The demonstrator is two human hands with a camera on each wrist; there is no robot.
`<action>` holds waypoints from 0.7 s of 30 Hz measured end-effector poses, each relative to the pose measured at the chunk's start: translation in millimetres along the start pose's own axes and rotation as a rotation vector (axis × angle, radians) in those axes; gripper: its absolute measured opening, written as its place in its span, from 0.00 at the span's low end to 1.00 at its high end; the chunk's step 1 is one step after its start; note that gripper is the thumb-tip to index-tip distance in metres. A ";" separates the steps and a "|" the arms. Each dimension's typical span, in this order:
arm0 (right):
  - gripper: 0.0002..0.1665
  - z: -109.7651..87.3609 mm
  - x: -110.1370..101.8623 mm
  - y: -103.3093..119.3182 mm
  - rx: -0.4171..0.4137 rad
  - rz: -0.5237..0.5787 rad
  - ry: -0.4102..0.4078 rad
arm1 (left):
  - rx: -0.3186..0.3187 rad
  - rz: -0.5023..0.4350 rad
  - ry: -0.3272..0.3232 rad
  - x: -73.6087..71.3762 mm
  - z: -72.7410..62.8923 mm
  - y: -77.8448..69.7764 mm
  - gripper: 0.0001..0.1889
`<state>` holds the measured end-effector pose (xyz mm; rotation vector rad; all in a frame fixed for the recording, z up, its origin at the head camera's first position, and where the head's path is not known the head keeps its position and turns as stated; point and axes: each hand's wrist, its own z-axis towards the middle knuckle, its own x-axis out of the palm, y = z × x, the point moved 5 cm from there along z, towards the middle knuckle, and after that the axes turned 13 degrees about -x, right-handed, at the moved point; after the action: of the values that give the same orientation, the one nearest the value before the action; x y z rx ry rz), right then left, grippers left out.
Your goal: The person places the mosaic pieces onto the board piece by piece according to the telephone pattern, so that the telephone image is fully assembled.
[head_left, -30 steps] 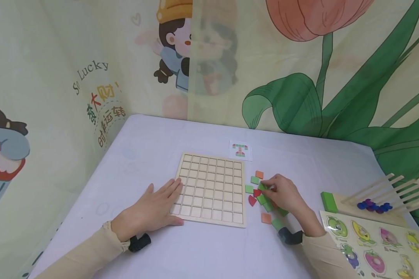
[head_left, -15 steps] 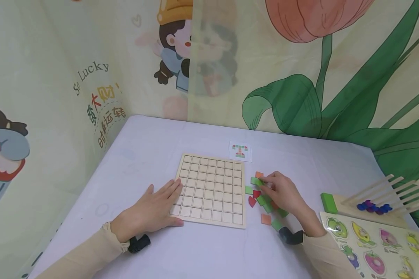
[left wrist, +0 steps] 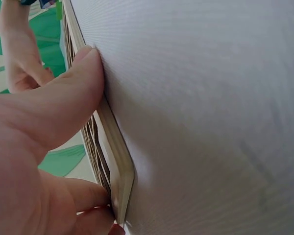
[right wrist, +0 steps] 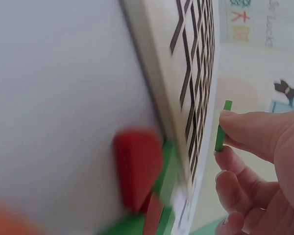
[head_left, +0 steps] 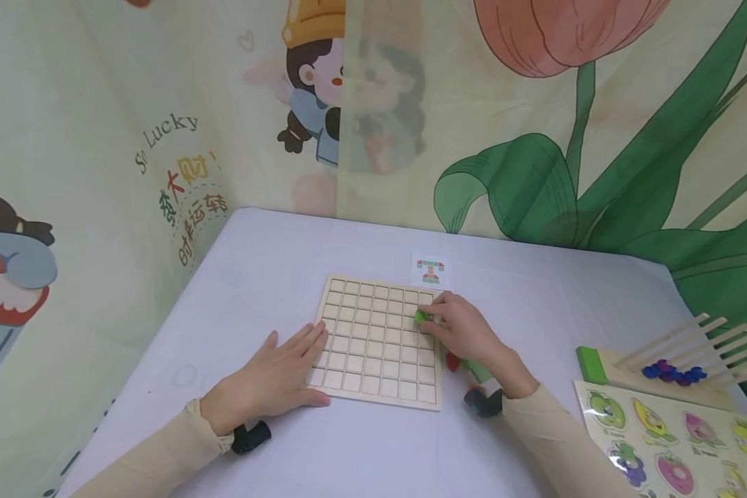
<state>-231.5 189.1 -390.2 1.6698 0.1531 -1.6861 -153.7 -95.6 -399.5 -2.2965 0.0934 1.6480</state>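
A pale wooden grid board (head_left: pixel 366 344) lies on the table in the head view. My left hand (head_left: pixel 272 380) rests along its left edge, fingers on the rim and thumb by the front corner. Over the board's right side, my right hand (head_left: pixel 467 332) pinches a green tile (head_left: pixel 420 316) between thumb and fingers. The right wrist view shows that green tile (right wrist: pixel 224 128) held edge-on, apart from the board. Beside the board, a red curved-edge piece (head_left: pixel 452 361) and a green tile (head_left: pixel 479 372) show; the right arm hides most other loose pieces.
Behind the board lies a small pattern card (head_left: pixel 431 270) with a red, green and orange figure. At the right stand a wooden rack with slanted rods and blue-purple beads (head_left: pixel 674 373) and a fruit picture board (head_left: pixel 672 436). A printed curtain (head_left: pixel 510 124) rises behind the table.
My right hand has lifted a green tile from the loose pieces and carried it left over the board. The left hand has stayed on the board's edge.
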 end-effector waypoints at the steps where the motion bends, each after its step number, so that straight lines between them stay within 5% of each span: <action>1: 0.23 3.2 2.0 3.0 -0.011 -0.002 0.011 | -0.002 -0.001 0.001 0.1 -0.1 0.0 0.55; 21: 0.21 17.0 16.2 9.7 0.004 -0.028 0.076 | -0.012 -0.008 0.001 0.7 -0.6 -1.6 0.55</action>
<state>-237.7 165.8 -398.4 1.7428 0.2104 -1.6448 -152.5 -94.2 -399.7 -2.3034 0.0738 1.6481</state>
